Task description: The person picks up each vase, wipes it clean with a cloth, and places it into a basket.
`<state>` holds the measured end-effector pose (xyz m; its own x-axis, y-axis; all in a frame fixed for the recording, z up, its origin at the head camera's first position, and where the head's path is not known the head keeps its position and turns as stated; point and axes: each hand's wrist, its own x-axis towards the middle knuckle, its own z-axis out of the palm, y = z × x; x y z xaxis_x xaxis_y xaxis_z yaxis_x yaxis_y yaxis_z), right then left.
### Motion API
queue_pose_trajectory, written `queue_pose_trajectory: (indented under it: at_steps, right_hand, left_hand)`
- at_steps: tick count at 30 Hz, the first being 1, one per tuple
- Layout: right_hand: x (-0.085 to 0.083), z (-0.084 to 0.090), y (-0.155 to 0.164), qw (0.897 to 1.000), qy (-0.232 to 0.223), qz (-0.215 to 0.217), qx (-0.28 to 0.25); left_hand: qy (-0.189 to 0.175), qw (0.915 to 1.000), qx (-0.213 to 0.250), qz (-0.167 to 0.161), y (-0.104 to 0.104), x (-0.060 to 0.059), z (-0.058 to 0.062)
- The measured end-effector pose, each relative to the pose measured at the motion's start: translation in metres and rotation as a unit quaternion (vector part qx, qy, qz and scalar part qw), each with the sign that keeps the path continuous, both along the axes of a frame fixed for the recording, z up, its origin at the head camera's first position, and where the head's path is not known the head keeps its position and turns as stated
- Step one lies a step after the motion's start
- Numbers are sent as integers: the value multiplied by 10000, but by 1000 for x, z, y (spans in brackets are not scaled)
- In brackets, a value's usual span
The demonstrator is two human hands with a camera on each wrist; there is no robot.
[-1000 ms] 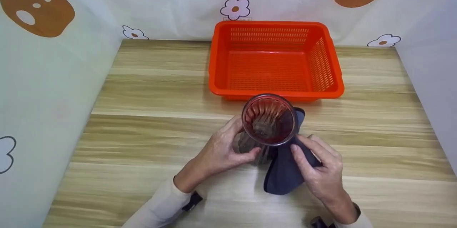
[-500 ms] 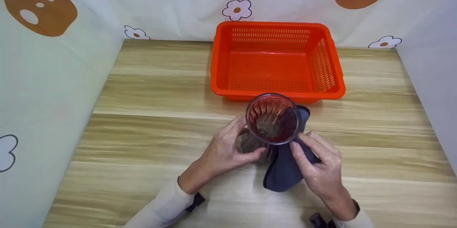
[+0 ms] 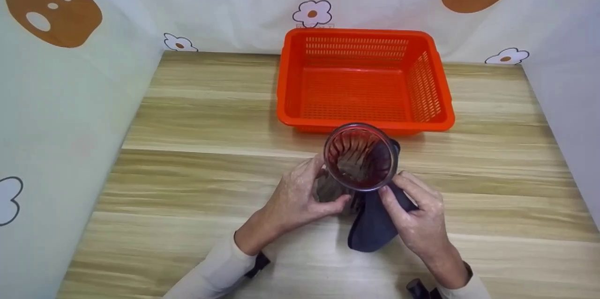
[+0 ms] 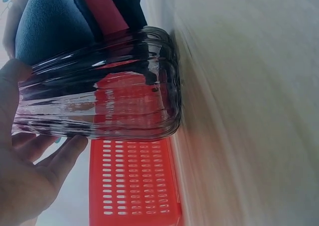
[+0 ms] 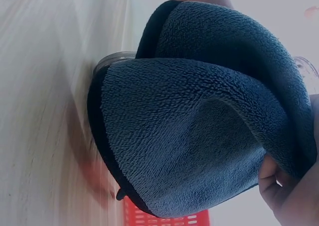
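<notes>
A clear ribbed drinking glass point(image 3: 360, 158) stands upright on the pale wood-grain counter point(image 3: 197, 116), just in front of the near rim of an orange slotted plastic basket point(image 3: 365, 78). The glass is the landmark here. The left hand point(image 3: 300, 193) curls round its left side, thumb low at the front and fingers wrapped behind, so it holds the glass; in the left wrist view the same glass point(image 4: 99, 86) fills the picture with the fingers of that left hand point(image 4: 30, 176) pressed along its wall and the orange basket point(image 4: 132, 186) seen through and beyond it.

The right hand point(image 3: 417, 219) is on the right of the glass and grips a dark blue-grey fleecy cloth point(image 3: 372, 224), fingers curled over the fabric and pressing it against the glass's right wall. The cloth hangs from that grip down to the counter in front of the glass, and a fold of it shows behind the glass on the right. In the right wrist view the cloth point(image 5: 199, 116) bulges in thick folds over the glass, whose base point(image 5: 112, 61) just shows at the counter, with the thumb of the right hand point(image 5: 284, 191) pinching the fabric's edge.

Behind the basket hangs a white printed curtain with brown blobs and small flowers point(image 3: 311, 12). Light sleeves cover both forearms.
</notes>
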<state>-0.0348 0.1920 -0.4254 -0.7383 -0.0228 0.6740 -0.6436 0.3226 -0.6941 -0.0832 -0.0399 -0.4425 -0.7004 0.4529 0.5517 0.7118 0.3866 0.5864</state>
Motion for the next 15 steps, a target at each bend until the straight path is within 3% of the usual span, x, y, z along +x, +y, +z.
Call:
queue_pose_trajectory:
  at_steps: [15]
  right_hand:
    - [2, -3, 1, 9985, -541, -91, 35]
  left_hand:
    - [-18, 10000, -8, 17, 1, 1, 0]
